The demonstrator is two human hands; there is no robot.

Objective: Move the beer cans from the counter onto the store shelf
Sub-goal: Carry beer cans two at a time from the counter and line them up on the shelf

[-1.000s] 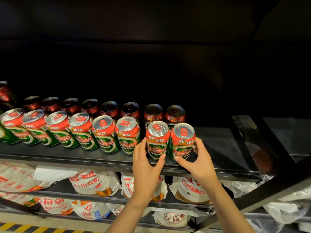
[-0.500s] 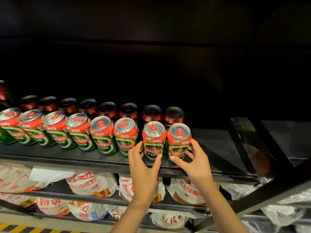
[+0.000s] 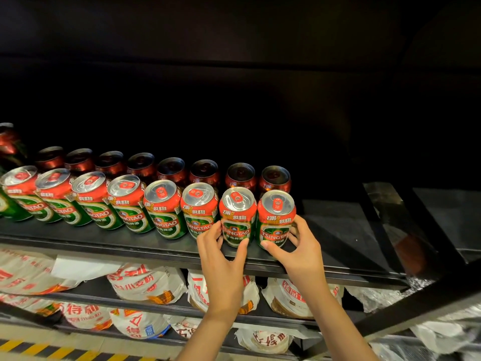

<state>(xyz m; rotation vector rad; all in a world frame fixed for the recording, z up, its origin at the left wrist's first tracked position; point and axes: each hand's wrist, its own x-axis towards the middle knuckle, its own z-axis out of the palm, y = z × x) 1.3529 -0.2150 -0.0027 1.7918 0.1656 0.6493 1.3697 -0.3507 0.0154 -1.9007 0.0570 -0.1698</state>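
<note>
Two rows of red-and-green beer cans stand on a dark store shelf point(image 3: 338, 238). My left hand point(image 3: 222, 254) grips the base of the second can from the right point(image 3: 237, 212) in the front row, thumb and fingers on either side. My right hand point(image 3: 299, 246) grips the rightmost front can point(image 3: 276, 214) the same way. Both cans stand upright on the shelf beside the other front cans point(image 3: 125, 201). A back row of cans point(image 3: 171, 169) sits in shadow behind them.
The shelf surface to the right of the cans is bare up to a black frame post point(image 3: 377, 230). Below, lower shelves hold white flour bags point(image 3: 145, 285) with red print. A yellow-black floor stripe point(image 3: 31, 347) shows at bottom left.
Both hands slid the two rightmost front cans a little left and back, closing the gap to the row. The hands still grip the cans.
</note>
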